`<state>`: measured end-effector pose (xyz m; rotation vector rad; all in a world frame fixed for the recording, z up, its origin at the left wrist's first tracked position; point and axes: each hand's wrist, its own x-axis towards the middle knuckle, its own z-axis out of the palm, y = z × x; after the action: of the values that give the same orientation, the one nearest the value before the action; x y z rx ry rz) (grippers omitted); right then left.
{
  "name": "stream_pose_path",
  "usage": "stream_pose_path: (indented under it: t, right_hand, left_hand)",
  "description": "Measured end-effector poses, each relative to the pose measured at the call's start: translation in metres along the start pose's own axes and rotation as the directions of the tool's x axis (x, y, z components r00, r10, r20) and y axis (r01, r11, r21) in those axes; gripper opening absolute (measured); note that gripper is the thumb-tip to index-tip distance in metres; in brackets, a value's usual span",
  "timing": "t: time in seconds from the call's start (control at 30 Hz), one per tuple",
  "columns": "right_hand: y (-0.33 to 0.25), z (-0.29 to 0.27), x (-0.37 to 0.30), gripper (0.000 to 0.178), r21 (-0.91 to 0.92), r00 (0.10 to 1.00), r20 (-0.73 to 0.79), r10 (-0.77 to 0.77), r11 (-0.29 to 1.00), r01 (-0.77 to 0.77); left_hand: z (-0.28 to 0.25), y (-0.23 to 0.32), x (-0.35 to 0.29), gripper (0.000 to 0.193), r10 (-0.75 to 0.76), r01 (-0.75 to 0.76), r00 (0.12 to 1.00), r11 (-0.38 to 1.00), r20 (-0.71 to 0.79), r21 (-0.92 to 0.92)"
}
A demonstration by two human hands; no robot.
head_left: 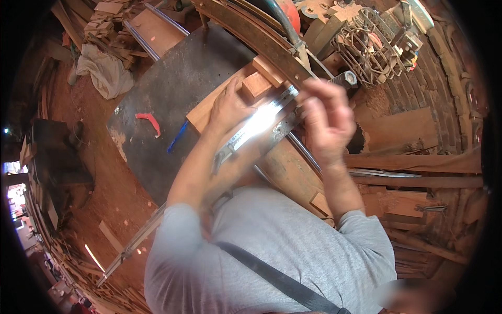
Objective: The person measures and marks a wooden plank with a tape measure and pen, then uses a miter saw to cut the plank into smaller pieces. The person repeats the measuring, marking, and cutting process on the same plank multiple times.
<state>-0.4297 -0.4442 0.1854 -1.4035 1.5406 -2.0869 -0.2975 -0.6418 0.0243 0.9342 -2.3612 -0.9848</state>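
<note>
My left hand [230, 108] grips a pale wooden board [203, 112] lying on a dark metal table [172, 83]. Its fingers reach across to the far edge, and the thumb is at the near side. Beside that hand, a shiny steel ruler [261, 119] with a dark sliding head catches a bright glare. My right hand [329, 120] is raised near the ruler's far end. Its fingers are bent and smeared by motion, so anything in them cannot be made out. A small wooden block [256, 84] sits by the board, right of my left hand.
A curved rusty metal arm [256, 34] crosses above the table's far side. On the tabletop lie a red curved piece [149, 124] and a blue strip [178, 137]. Steel rails [303, 152] run at the near right. A wire metal rack [371, 47] stands at the far right.
</note>
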Motion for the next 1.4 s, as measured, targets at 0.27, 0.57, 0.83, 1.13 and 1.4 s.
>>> stream_pose_path:
  t: [0.27, 0.57, 0.83, 1.13, 1.4]
  right_hand:
    - [-0.057, -0.013, 0.118, 0.013, -0.282, 0.856, 0.074, -0.511, 0.813, 0.51]
    - [0.007, 0.047, 0.223, 0.054, -0.434, 0.966, 0.24, 0.099, 0.901, 0.016]
    - [0.05, 0.101, 0.3, 0.068, -0.428, 0.723, 0.309, 0.618, 0.769, -0.475]
    - [0.002, 0.058, 0.275, 0.036, -0.047, 0.766, 0.222, 0.603, 0.791, -0.61]
    - [-0.066, -0.065, 0.155, 0.033, 0.415, 0.969, 0.195, 0.155, 0.882, -0.224]
  left_hand:
    - [0.017, 0.009, 0.013, 0.08, 0.085, -0.078, 0.989, 0.995, -0.119, 0.065]
    - [0.003, 0.012, 0.012, 0.088, 0.04, -0.037, 0.999, 0.995, -0.024, 0.091]
    - [0.002, -0.041, 0.02, 0.066, -0.035, 0.062, 0.993, 0.969, -0.117, 0.24]
    - [0.013, -0.035, 0.015, 0.054, 0.028, 0.044, 0.977, 0.944, -0.213, 0.327]
    - [0.002, -0.034, 0.01, 0.052, -0.029, 0.094, 0.981, 0.934, -0.19, 0.344]
